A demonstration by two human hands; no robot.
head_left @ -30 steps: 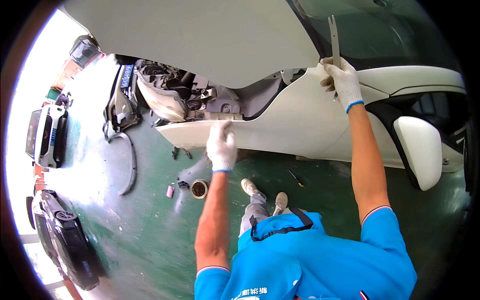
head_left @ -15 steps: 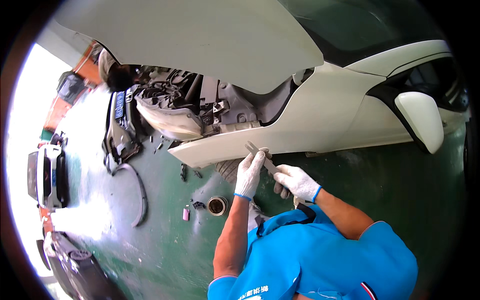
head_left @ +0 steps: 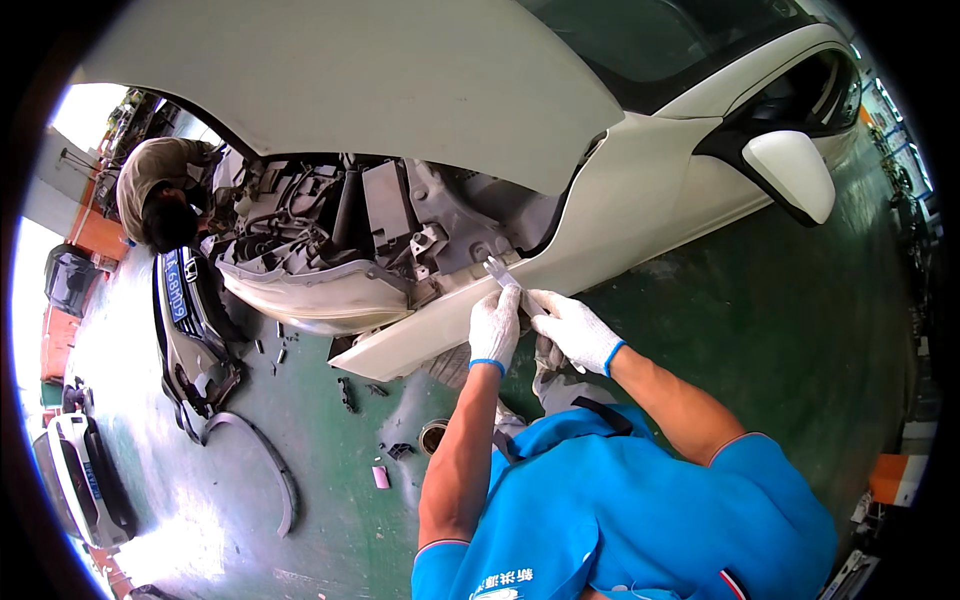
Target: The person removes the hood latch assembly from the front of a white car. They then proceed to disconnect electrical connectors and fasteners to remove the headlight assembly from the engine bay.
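Observation:
Both of my hands wear white knit gloves with blue cuffs, and they are close together in front of the white car's front fender (head_left: 590,235). A flat grey pry tool (head_left: 504,276) with a forked tip slants between them, its tip pointing up and left over the fender's upper edge. My left hand (head_left: 494,330) is closed around the tool behind its tip. Lower along the same tool, my right hand (head_left: 576,332) grips it; a short pale end shows beneath. My fingers partly cover its middle. The tip overlaps the fender edge in view; contact cannot be told.
Above the engine bay (head_left: 330,205) hangs the raised hood (head_left: 370,80). Another person (head_left: 160,190) bends over the car's front. A removed bumper (head_left: 190,340), a curved strip (head_left: 265,460), a can (head_left: 434,436), a pink item (head_left: 381,477) and small black parts (head_left: 346,394) lie on the floor.
The view has shifted, showing more of the other person and the car's front. My hands, still on the pry tool, have come up nearer the fender's upper edge.

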